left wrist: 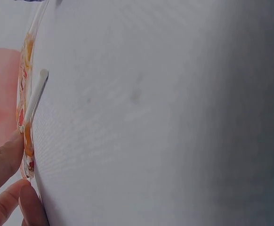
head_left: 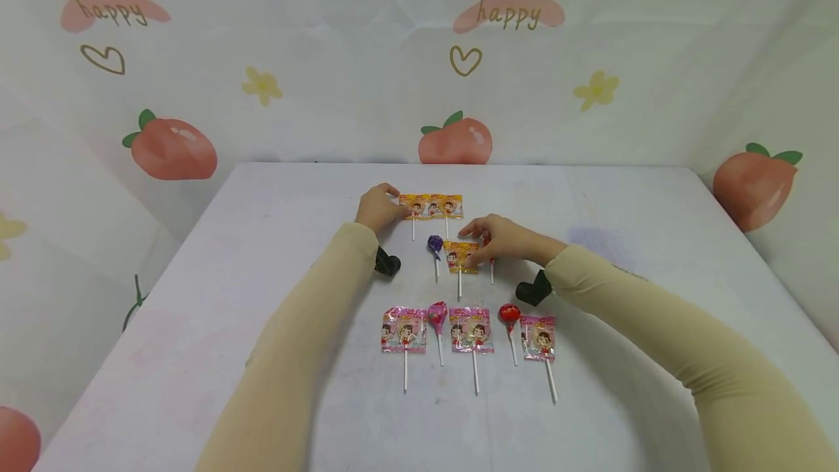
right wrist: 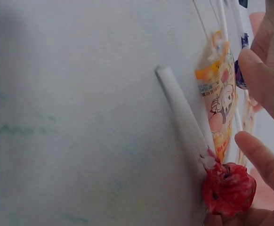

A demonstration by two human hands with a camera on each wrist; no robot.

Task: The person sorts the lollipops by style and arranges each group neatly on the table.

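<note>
Near the back of the table, my left hand point(head_left: 379, 208) is at the left end of two orange-wrapped lollipops point(head_left: 446, 206), lying side by side. Its thumb point(left wrist: 7, 157) touches the left wrapper, with the other fingers at the wrapper's end. My right hand point(head_left: 507, 237) reaches over another orange-wrapped lollipop point(head_left: 460, 257), thumb and forefinger spread apart. Under that hand lies a red ball lollipop point(right wrist: 229, 188), mostly hidden in the head view. To the left of this orange wrapper is a purple ball lollipop point(head_left: 435, 245).
A nearer row holds pink-wrapped lollipops point(head_left: 472, 330), a pink ball lollipop point(head_left: 437, 314) and a red ball lollipop point(head_left: 509, 314). Black wrist devices point(head_left: 534, 288) show beneath both wrists. A white cloth with printed peaches point(head_left: 455, 140) hangs behind the table point(head_left: 197, 312).
</note>
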